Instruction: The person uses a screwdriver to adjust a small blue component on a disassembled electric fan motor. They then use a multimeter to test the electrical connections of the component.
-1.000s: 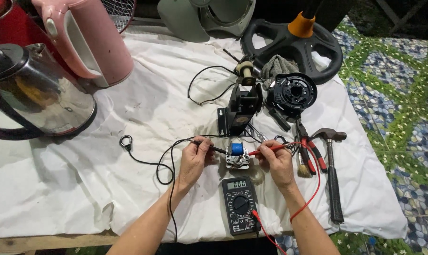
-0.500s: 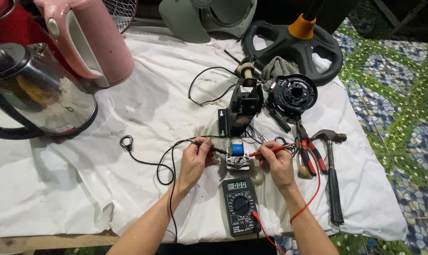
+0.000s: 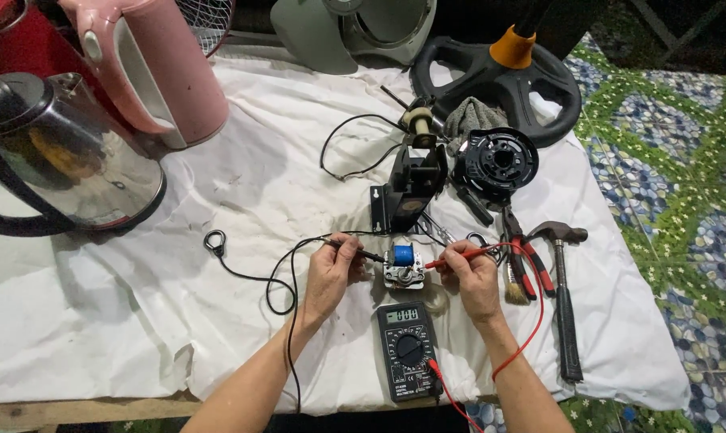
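Black probe (image 3: 355,251), red probe (image 3: 459,256), blue-coiled motor (image 3: 402,265)

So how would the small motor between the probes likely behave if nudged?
The small motor looks compact and metal-cored, so probably heavy for its size. It sits unclamped on the wrinkled white cloth, so a push might slide or tip it.

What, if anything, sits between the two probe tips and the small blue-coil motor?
Nothing visible. The left hand brings the black probe in from the left, the right hand the red probe from the right; both tips reach the small motor with bare cloth around it.
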